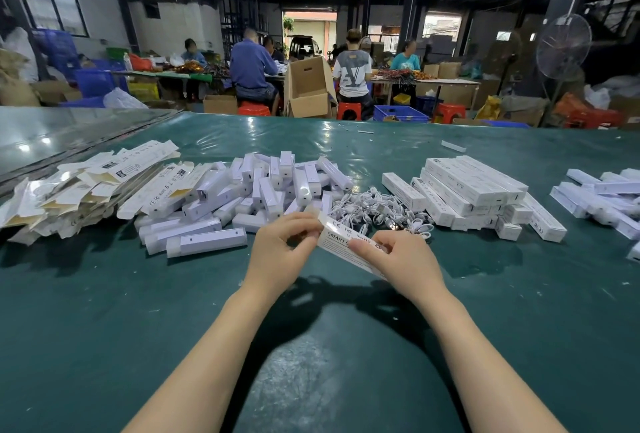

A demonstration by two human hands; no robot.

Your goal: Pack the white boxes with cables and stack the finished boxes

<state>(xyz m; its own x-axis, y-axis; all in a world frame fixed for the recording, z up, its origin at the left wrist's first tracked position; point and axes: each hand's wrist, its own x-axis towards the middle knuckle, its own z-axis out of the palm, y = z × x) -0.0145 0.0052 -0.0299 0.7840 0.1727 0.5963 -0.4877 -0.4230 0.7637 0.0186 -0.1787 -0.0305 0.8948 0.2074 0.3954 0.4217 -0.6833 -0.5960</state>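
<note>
Over the green desk [104,294], just short of the loose cables [374,207], left hand [277,252] and right hand [398,259] both pinch one white box [341,240] in mid-air, where I'd guess a fumbled end flap could crease or spill whatever is inside.

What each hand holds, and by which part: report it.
Both hold one long white printed cardboard box: the left hand pinches its far end, the right hand grips its near half, thumb on top.

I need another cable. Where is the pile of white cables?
In the head view, the cable pile lies just beyond the right hand, between the heap of white devices and the stack of finished boxes.
</note>
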